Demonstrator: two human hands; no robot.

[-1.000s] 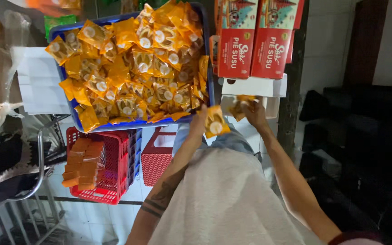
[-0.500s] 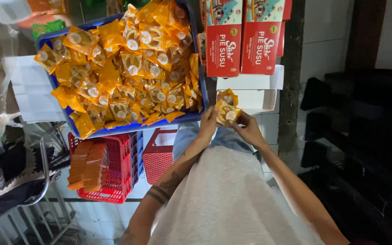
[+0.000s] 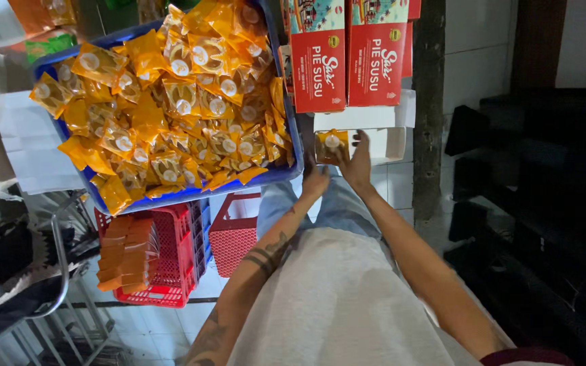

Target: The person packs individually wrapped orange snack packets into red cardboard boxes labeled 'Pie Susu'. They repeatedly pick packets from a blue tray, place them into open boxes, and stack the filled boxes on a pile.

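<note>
Both hands, the left hand (image 3: 315,179) and right hand (image 3: 359,165) closed on a small orange snack packet (image 3: 330,144), ease it into the open white carton (image 3: 374,132) at three o'clock of the blue crate (image 3: 294,139); keeping it flat should seat it cleanly.

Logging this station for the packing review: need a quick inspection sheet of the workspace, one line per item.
Surface: white tiled floor below; no bare worktop seen.
Job's things: yellow packet held at the open white box; blue tray heaped with similar packets.
Clutter: red crates, one holding orange stacks; upright red cartons; white paper.
Grippers: left hand and right hand both on the packet.
Cables: nothing seen.
Surroundings: metal chair frame, dark area at right, detail too dim.
</note>
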